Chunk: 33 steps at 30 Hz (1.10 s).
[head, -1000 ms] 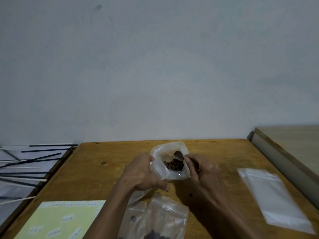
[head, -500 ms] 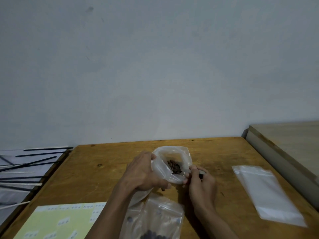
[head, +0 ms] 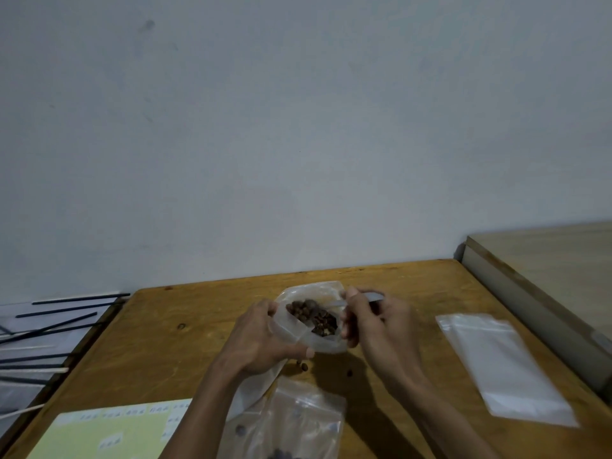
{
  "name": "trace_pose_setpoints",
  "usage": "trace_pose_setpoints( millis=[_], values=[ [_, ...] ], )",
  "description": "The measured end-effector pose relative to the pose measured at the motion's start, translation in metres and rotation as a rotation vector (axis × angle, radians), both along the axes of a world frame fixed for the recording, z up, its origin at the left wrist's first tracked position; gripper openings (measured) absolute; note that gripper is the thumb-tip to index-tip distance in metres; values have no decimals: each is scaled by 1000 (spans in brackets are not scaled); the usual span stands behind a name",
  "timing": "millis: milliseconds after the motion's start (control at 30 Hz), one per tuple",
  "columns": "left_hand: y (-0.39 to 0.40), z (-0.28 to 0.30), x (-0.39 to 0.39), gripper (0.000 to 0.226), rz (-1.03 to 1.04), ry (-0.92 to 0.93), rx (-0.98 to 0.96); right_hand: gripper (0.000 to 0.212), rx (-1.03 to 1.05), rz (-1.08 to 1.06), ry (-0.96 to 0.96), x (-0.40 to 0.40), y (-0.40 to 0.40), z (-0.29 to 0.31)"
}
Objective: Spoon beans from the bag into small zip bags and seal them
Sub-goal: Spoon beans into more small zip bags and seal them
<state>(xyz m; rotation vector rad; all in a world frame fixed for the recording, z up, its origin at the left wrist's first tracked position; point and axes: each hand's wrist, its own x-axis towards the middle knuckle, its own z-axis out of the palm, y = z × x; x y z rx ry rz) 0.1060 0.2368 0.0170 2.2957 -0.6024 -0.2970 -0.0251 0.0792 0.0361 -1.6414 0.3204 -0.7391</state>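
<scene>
Holding the bag of beans open at the table's centre, the left hand grips its near-left wall. The right hand, at the bag's three o'clock, pinches a spoon whose bowl dips into the beans. Judgement: keep the mouth wide and lift the spoon level, as loose beans already lie on the table at the bag's six o'clock. A small zip bag holding a few beans lies further toward six o'clock, unsealed as far as can be told. A stack of empty zip bags lies at three o'clock, well apart. A label sheet sits at seven o'clock; sticks lie off the table at nine o'clock.
</scene>
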Motion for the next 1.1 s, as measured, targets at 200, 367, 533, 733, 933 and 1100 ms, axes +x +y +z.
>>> trace_pose_setpoints(
  millis=[200, 367, 533, 733, 933, 1100],
  values=[
    [0, 0, 0, 96, 16, 4, -26, 15, -534, -258, -63, 6, -6, -31],
    [-4, 1, -3, 92, 5, -21, -74, 17, -347, -255, 145, 12, 7, -68],
    [-8, 4, -4, 87, -7, -14, -65, 22, 435, -207, 147, 15, 16, -62],
    [-1, -5, 1, 93, 24, -10, -19, 18, 567, -203, 41, 7, -3, -41],
    [-3, -8, 3, 107, 29, 20, -18, 18, 352, -46, -54, -6, -7, -6],
    [-5, -8, 2, 95, 38, 19, -22, 15, -252, -42, -29, -5, 6, -6]
  ],
)
